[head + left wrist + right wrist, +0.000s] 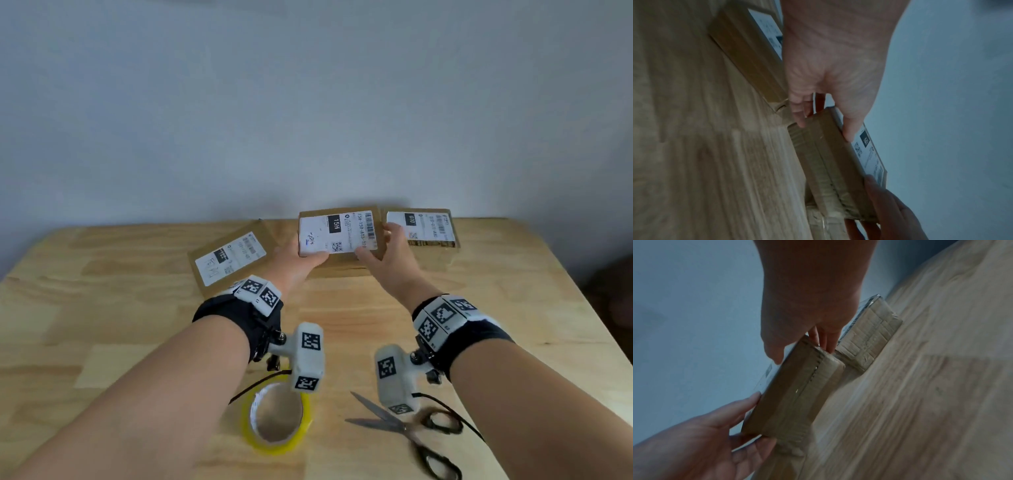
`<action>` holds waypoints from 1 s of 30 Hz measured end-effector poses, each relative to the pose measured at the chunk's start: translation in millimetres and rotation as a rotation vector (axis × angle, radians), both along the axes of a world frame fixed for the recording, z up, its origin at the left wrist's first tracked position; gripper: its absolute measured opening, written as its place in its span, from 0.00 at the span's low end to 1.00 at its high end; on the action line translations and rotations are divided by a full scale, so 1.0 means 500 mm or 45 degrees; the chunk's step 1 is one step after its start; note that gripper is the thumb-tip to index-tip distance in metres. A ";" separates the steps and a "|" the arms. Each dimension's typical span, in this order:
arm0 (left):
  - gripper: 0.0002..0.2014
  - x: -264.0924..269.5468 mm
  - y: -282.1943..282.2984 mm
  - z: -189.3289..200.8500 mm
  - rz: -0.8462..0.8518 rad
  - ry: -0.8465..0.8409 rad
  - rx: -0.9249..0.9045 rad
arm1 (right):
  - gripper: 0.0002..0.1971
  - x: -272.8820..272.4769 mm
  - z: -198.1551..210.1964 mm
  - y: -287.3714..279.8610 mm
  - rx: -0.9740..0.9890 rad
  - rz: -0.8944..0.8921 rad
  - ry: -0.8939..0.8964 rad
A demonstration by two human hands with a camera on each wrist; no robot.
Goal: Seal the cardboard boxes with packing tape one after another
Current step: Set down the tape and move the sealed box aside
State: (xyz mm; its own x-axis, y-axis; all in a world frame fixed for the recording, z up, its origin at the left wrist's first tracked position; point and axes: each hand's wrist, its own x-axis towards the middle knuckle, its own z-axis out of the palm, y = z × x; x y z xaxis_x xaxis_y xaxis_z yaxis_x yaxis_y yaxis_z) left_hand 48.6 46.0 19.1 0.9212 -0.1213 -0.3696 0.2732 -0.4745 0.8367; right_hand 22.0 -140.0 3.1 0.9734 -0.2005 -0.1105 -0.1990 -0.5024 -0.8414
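Note:
A flat cardboard box with a white "15H" shipping label (337, 231) is lifted above the far middle of the wooden table (137, 325). My left hand (298, 255) grips its left end, thumb on the label and fingers underneath (838, 100). My right hand (385, 248) grips its right end the same way (807, 324). The box's taped side (828, 162) (797, 394) faces me. A second labelled box (229, 258) lies flat at the far left. A third box (424, 228) (869, 332) lies at the far right. A yellowish roll of packing tape (275, 416) sits near me.
Black-handled scissors (411, 431) lie open on the table at the near right, beside the tape roll. A pale wall stands just behind the boxes. The table's right edge (582, 291) slants close to the third box.

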 end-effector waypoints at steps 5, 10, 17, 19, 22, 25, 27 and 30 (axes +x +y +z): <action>0.26 0.102 -0.027 -0.058 0.032 -0.083 0.074 | 0.27 0.097 -0.031 -0.009 -0.377 0.085 0.017; 0.20 0.149 -0.023 -0.099 -0.069 -0.096 0.144 | 0.17 0.152 -0.070 -0.004 -1.116 0.186 0.097; 0.20 0.130 0.007 -0.089 -0.107 -0.137 0.179 | 0.20 0.153 -0.070 0.020 -1.260 0.183 0.158; 0.19 0.111 0.028 -0.076 -0.107 -0.140 0.182 | 0.24 0.138 -0.060 0.033 -1.185 0.172 0.110; 0.19 0.068 0.071 -0.059 -0.057 -0.144 0.166 | 0.21 0.103 -0.041 0.067 -1.038 0.228 -0.032; 0.19 0.013 0.128 -0.045 -0.023 -0.157 0.185 | 0.15 0.066 -0.035 0.118 -0.867 0.326 -0.079; 0.19 -0.025 0.171 -0.046 0.024 -0.157 0.199 | 0.14 0.046 -0.039 0.160 -0.730 0.379 -0.053; 0.18 -0.069 0.238 -0.051 0.161 -0.173 0.196 | 0.15 0.026 -0.047 0.224 -0.653 0.432 0.038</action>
